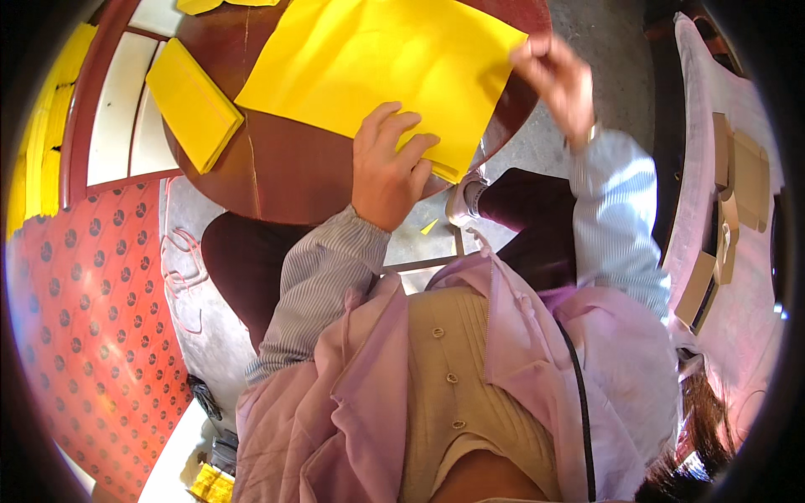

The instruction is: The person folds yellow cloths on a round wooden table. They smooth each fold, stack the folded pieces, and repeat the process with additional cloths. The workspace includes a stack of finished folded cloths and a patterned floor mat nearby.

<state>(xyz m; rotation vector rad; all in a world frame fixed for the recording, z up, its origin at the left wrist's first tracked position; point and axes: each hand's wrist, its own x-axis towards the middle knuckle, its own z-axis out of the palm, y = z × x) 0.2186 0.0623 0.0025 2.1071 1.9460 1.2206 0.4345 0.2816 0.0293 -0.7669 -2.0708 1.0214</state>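
A large yellow sheet, perhaps paper [369, 67], lies over the round brown table [285, 168]. It looks layered at its near right corner. My left hand [390, 168] rests on its near edge, fingers bent and apart, the fingertips touching the surface. At the sheet's far right corner, my right hand [560, 84] has thumb and fingers pinched together on the corner; slight motion blur softens it. Left of the sheet sits a folded yellow stack [194, 109] with its near end toward the table's left rim.
More yellow material [226, 4] lies at the table's far edge. Yellow stacks [50, 126] stand at far left, above a red patterned sheet [101, 335]. On the right, opened cardboard boxes [742, 184] lie on a pinkish cloth [713, 101]. A yellow scrap [429, 226] is on the floor.
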